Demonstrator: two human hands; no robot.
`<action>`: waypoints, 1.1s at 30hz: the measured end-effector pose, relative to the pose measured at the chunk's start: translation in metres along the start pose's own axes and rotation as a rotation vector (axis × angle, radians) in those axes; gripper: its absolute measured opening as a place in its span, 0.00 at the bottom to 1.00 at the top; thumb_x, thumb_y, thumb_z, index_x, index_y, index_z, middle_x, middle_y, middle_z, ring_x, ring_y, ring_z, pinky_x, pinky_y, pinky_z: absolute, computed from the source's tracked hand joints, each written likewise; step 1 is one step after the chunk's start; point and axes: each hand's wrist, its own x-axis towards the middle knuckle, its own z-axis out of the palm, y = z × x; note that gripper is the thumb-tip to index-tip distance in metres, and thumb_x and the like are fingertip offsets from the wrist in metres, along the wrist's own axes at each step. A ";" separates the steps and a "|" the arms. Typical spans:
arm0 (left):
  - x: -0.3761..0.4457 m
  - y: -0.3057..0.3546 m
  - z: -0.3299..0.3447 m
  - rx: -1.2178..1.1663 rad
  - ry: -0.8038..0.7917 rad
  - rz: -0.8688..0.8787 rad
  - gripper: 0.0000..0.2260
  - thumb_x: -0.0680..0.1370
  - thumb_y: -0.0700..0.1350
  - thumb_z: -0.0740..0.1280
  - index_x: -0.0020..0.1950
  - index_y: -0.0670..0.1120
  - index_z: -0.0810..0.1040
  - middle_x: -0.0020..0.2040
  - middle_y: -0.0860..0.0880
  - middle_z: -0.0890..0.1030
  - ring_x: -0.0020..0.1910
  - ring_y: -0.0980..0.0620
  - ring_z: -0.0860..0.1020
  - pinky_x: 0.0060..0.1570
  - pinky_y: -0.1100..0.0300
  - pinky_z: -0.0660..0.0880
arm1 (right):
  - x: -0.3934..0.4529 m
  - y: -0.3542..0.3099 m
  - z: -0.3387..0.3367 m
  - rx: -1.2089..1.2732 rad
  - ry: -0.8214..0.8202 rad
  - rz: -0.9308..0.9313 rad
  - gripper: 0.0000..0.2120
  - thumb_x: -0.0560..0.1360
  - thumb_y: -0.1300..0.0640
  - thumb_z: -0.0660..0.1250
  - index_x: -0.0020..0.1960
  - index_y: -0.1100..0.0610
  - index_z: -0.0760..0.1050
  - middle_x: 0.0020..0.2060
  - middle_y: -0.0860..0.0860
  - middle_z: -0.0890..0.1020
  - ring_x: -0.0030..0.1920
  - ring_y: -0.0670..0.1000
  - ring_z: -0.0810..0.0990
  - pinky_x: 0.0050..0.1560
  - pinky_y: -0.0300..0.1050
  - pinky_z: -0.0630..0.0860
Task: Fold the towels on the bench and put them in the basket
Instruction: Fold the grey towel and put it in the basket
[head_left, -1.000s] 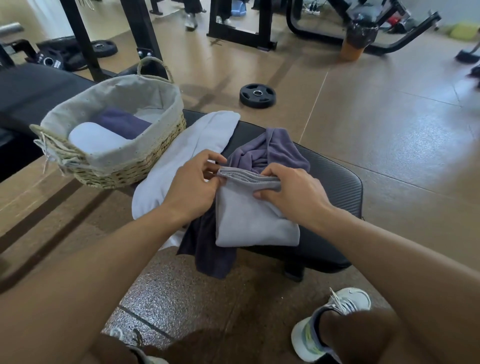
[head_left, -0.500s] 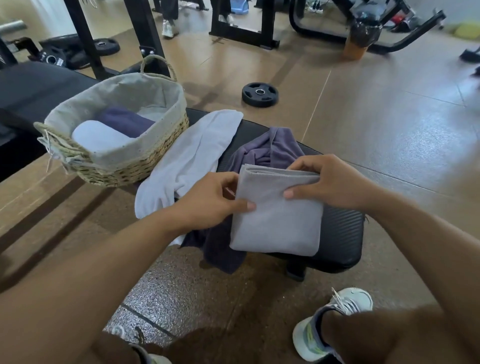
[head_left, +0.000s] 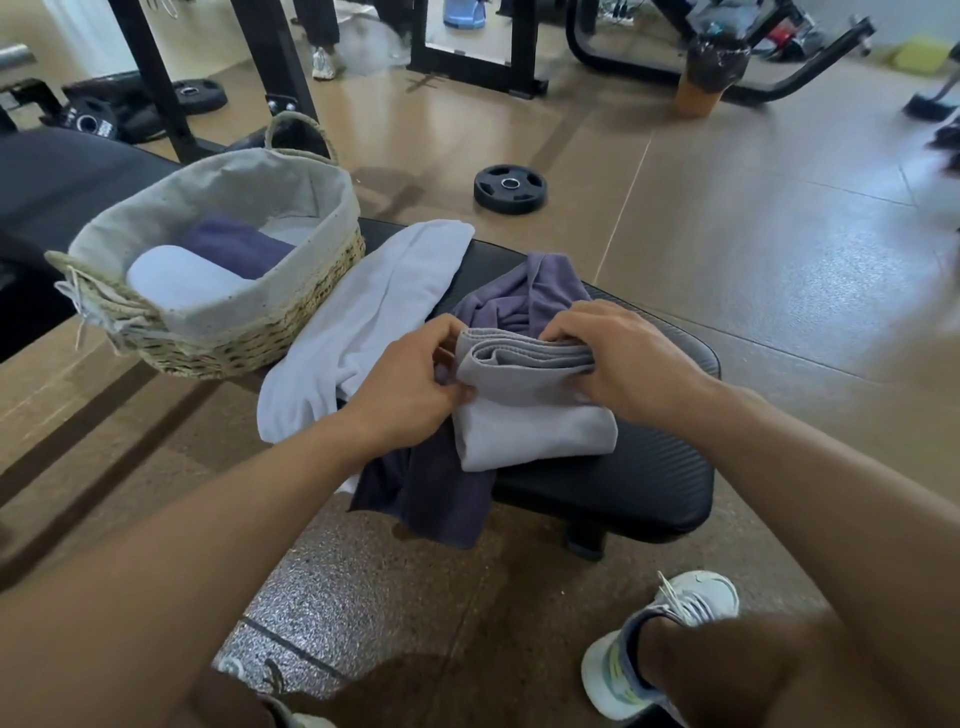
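Observation:
A folded grey towel (head_left: 535, 421) lies on the black bench (head_left: 639, 483), on top of a crumpled purple towel (head_left: 524, 296). My left hand (head_left: 405, 384) pinches its left top corner. My right hand (head_left: 623, 358) grips the folded-over top edge from the right. A white towel (head_left: 374, 312) lies unfolded on the bench between the purple towel and the basket. The woven basket (head_left: 249, 338) with a grey liner stands at the bench's left end and holds a folded white towel (head_left: 182, 280) and a folded dark blue towel (head_left: 239, 244).
A black weight plate (head_left: 510, 188) lies on the brown floor beyond the bench. Black rack posts (head_left: 275, 67) and more plates (head_left: 93, 122) stand at the back left. My right shoe (head_left: 654, 639) is on the floor below the bench. A bagged bin (head_left: 709, 78) stands far right.
The grey towel's top edge has been folded down toward me, making it shorter and thicker. Both hands have come closer together at the new fold.

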 end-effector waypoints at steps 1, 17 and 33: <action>0.000 -0.001 -0.001 -0.007 0.004 0.016 0.15 0.72 0.36 0.76 0.51 0.51 0.76 0.46 0.59 0.81 0.42 0.65 0.77 0.40 0.73 0.71 | 0.000 0.002 0.003 -0.007 0.020 -0.017 0.21 0.67 0.66 0.73 0.56 0.49 0.79 0.47 0.40 0.74 0.51 0.46 0.71 0.53 0.41 0.66; -0.013 -0.006 0.002 0.409 -0.001 0.370 0.13 0.73 0.30 0.68 0.48 0.48 0.77 0.48 0.51 0.77 0.48 0.47 0.75 0.47 0.48 0.74 | -0.017 0.004 0.004 -0.129 -0.054 -0.048 0.24 0.62 0.73 0.64 0.51 0.51 0.71 0.47 0.45 0.74 0.50 0.51 0.72 0.50 0.50 0.73; -0.045 -0.004 0.010 0.710 -0.104 0.353 0.39 0.69 0.61 0.76 0.75 0.53 0.64 0.67 0.52 0.70 0.68 0.50 0.68 0.68 0.52 0.69 | -0.052 -0.037 0.001 -0.318 -0.285 0.081 0.43 0.71 0.38 0.75 0.77 0.48 0.58 0.79 0.50 0.65 0.80 0.49 0.60 0.77 0.44 0.56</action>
